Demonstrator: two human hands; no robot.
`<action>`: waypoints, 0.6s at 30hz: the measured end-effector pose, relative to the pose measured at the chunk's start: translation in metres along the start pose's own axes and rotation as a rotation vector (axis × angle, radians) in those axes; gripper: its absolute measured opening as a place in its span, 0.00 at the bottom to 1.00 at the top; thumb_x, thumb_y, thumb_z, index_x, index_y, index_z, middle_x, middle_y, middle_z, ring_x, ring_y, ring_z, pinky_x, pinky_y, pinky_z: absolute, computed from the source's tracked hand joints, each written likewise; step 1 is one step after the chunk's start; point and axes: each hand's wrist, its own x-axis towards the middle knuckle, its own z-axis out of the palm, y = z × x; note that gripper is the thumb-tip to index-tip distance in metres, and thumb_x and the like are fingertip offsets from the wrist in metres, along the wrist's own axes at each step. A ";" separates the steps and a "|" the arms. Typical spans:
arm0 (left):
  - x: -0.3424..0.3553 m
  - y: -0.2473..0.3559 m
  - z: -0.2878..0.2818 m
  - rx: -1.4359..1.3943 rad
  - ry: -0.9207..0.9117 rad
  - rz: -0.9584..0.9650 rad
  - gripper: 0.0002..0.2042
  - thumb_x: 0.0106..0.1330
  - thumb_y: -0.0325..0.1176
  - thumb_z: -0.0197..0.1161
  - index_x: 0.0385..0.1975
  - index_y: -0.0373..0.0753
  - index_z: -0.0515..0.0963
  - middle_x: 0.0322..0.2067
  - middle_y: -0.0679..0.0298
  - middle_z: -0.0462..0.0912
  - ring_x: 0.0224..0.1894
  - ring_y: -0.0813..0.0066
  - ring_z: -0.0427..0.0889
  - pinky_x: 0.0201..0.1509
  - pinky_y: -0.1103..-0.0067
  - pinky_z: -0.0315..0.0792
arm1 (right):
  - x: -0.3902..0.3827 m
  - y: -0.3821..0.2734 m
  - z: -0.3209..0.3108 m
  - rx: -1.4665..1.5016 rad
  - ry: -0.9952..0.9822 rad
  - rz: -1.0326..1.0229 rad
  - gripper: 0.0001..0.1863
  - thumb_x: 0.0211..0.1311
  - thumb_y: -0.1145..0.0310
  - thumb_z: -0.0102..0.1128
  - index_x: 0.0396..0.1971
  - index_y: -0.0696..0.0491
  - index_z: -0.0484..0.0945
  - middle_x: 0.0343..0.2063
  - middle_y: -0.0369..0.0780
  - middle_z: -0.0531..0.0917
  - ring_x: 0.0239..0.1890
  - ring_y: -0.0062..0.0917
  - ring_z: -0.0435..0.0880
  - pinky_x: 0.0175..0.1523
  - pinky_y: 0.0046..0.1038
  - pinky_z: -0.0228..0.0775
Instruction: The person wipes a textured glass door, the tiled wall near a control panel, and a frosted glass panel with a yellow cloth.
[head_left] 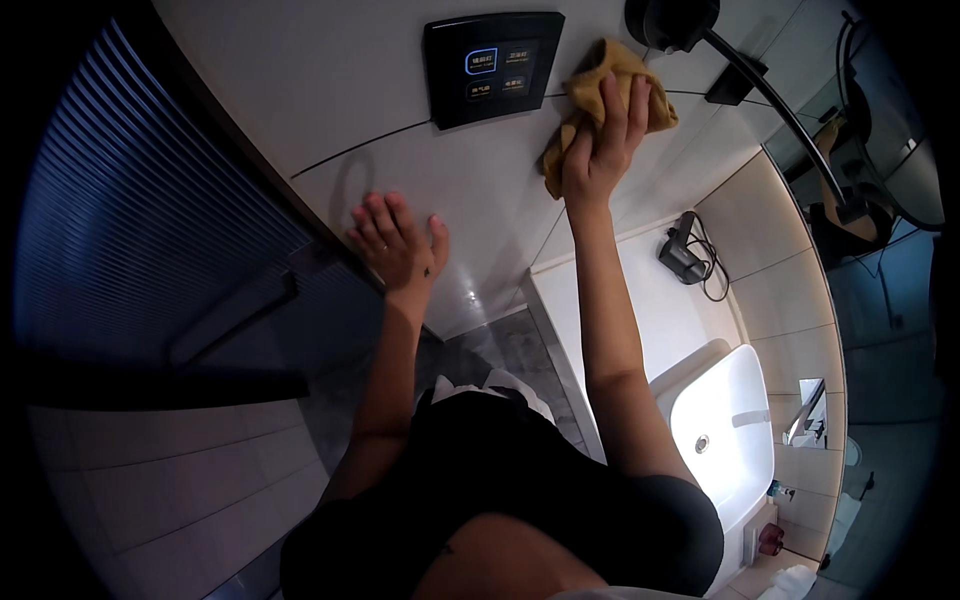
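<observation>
A person's 2 bare hands at a pale tiled wall (480, 190). The right hand (607, 140) holds a mustard cloth (655, 105) against the tiles, fingers laid over its bunched folds, just right of a black switch panel (435, 90). The left hand (396, 245) is open at the wall, on the left and nearer; contact is unclear. The cloth looks soft, light and limp, unlikely to break, best held through its thick middle folds.

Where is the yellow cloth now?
In the head view, the yellow cloth is right of the black switch panel, on the wall under the right hand.
</observation>
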 end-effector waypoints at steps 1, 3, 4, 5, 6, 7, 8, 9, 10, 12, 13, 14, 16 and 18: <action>0.001 0.002 0.000 -0.005 0.000 -0.005 0.38 0.60 0.47 0.53 0.68 0.32 0.51 0.68 0.46 0.49 0.71 0.43 0.44 0.72 0.55 0.36 | 0.001 0.000 0.002 -0.005 0.002 -0.037 0.32 0.48 0.83 0.45 0.58 0.51 0.71 0.64 0.47 0.61 0.69 0.42 0.55 0.70 0.40 0.44; 0.003 0.004 -0.003 -0.008 -0.002 -0.012 0.37 0.61 0.46 0.53 0.67 0.32 0.53 0.68 0.46 0.50 0.71 0.43 0.45 0.72 0.55 0.36 | -0.005 0.003 0.004 -0.013 0.010 -0.082 0.32 0.45 0.82 0.46 0.56 0.52 0.74 0.62 0.47 0.64 0.66 0.43 0.58 0.69 0.40 0.46; 0.005 0.005 -0.006 -0.014 -0.025 -0.007 0.37 0.62 0.46 0.52 0.68 0.32 0.51 0.69 0.46 0.47 0.71 0.43 0.44 0.71 0.55 0.37 | -0.016 0.005 0.004 -0.038 0.019 -0.060 0.32 0.44 0.82 0.46 0.55 0.52 0.75 0.61 0.47 0.65 0.65 0.42 0.59 0.69 0.40 0.47; 0.006 0.006 -0.009 -0.020 -0.047 -0.003 0.38 0.62 0.45 0.52 0.68 0.32 0.48 0.69 0.45 0.45 0.71 0.42 0.42 0.71 0.54 0.37 | -0.030 0.006 0.004 -0.063 0.027 -0.038 0.31 0.44 0.82 0.46 0.54 0.52 0.75 0.61 0.47 0.65 0.64 0.41 0.60 0.68 0.39 0.48; 0.008 0.008 -0.011 -0.030 -0.068 0.000 0.38 0.63 0.44 0.52 0.69 0.31 0.46 0.70 0.45 0.42 0.71 0.41 0.40 0.70 0.54 0.38 | -0.044 0.009 0.003 -0.092 0.035 -0.018 0.31 0.43 0.83 0.46 0.53 0.52 0.76 0.60 0.46 0.66 0.63 0.41 0.61 0.68 0.39 0.48; 0.009 0.008 -0.012 -0.024 -0.074 -0.003 0.38 0.63 0.44 0.52 0.69 0.31 0.47 0.69 0.45 0.43 0.71 0.41 0.41 0.70 0.54 0.39 | -0.054 0.009 0.004 -0.121 0.035 -0.022 0.32 0.42 0.83 0.44 0.53 0.55 0.76 0.60 0.49 0.65 0.62 0.43 0.61 0.67 0.38 0.49; 0.009 0.008 -0.013 -0.019 -0.080 -0.005 0.38 0.63 0.44 0.53 0.69 0.31 0.47 0.69 0.45 0.43 0.71 0.41 0.41 0.70 0.54 0.40 | -0.060 0.013 0.005 -0.117 0.038 -0.012 0.32 0.42 0.83 0.45 0.53 0.54 0.76 0.59 0.48 0.66 0.61 0.41 0.62 0.67 0.37 0.49; 0.008 0.008 -0.016 -0.010 -0.093 -0.008 0.38 0.63 0.44 0.53 0.68 0.31 0.47 0.69 0.44 0.44 0.71 0.41 0.42 0.70 0.54 0.41 | -0.058 0.007 0.005 -0.111 0.037 0.004 0.32 0.42 0.84 0.45 0.53 0.53 0.77 0.59 0.46 0.67 0.61 0.40 0.62 0.66 0.37 0.49; 0.008 0.009 -0.016 -0.005 -0.082 -0.017 0.37 0.63 0.44 0.53 0.68 0.31 0.50 0.68 0.45 0.47 0.70 0.43 0.45 0.70 0.56 0.42 | -0.054 0.003 0.004 -0.105 0.036 0.019 0.32 0.41 0.84 0.46 0.53 0.52 0.77 0.58 0.45 0.68 0.61 0.39 0.62 0.66 0.37 0.50; 0.009 0.010 -0.017 0.004 -0.055 -0.030 0.36 0.61 0.44 0.54 0.66 0.32 0.55 0.66 0.46 0.54 0.69 0.45 0.52 0.71 0.60 0.44 | -0.033 -0.004 0.000 -0.098 -0.014 -0.003 0.34 0.41 0.84 0.43 0.54 0.51 0.76 0.60 0.46 0.66 0.62 0.40 0.62 0.67 0.36 0.49; 0.009 0.009 -0.018 0.000 -0.071 -0.030 0.36 0.62 0.44 0.54 0.67 0.32 0.53 0.67 0.45 0.52 0.69 0.44 0.50 0.70 0.58 0.45 | -0.017 -0.010 0.000 -0.079 -0.026 -0.032 0.34 0.41 0.84 0.43 0.54 0.51 0.76 0.60 0.46 0.66 0.62 0.39 0.62 0.67 0.35 0.49; 0.009 0.008 -0.020 -0.005 -0.087 -0.031 0.36 0.63 0.43 0.54 0.67 0.32 0.51 0.68 0.45 0.49 0.70 0.43 0.48 0.69 0.56 0.46 | -0.001 -0.015 0.000 -0.060 -0.037 -0.060 0.34 0.41 0.84 0.43 0.54 0.50 0.77 0.60 0.45 0.67 0.62 0.38 0.62 0.67 0.35 0.49; 0.011 0.009 -0.022 -0.025 -0.100 -0.023 0.36 0.63 0.43 0.54 0.68 0.32 0.50 0.68 0.44 0.47 0.70 0.42 0.46 0.68 0.54 0.47 | 0.030 -0.017 0.003 -0.012 -0.009 -0.133 0.33 0.41 0.85 0.44 0.53 0.49 0.78 0.60 0.45 0.68 0.63 0.37 0.63 0.67 0.32 0.52; 0.013 0.010 -0.023 -0.048 -0.094 -0.010 0.36 0.63 0.42 0.54 0.68 0.32 0.50 0.68 0.44 0.47 0.70 0.42 0.46 0.68 0.54 0.47 | 0.055 -0.020 0.001 0.063 -0.018 -0.141 0.33 0.42 0.85 0.44 0.52 0.49 0.78 0.61 0.44 0.68 0.63 0.38 0.64 0.67 0.32 0.52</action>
